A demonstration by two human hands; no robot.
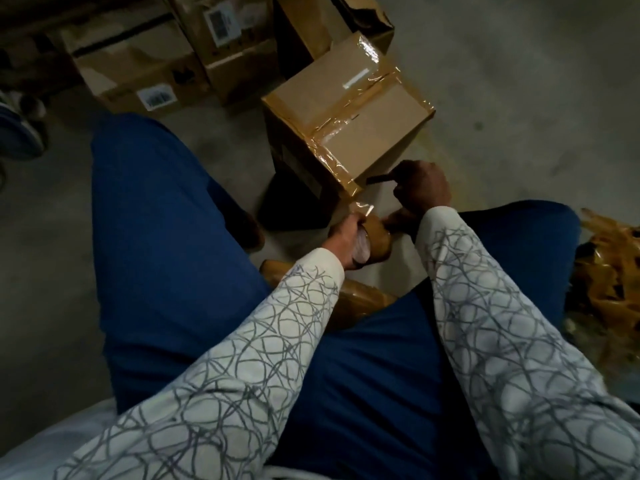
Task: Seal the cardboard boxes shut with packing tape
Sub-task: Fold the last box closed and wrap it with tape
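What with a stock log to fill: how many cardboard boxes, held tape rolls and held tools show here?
Cardboard boxes: 4
Tape roll in left grip: 1
Dark tool in right grip: 1
Total: 6

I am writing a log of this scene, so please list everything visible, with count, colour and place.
taped box: one, brown, on the floor ahead
other boxes: about three, brown, back left
tape roll: one, brown, in the left hand
tool: one, dark, in the right hand, at the box corner
spare rolls: two it seems, brown, below the left wrist
tape scraps: one heap, amber, far right
floor: one, grey, all around
shoe: one, bluish, far left edge
legs: two, blue trousers, either side
left hand: grips the tape roll
right hand: grips the tool
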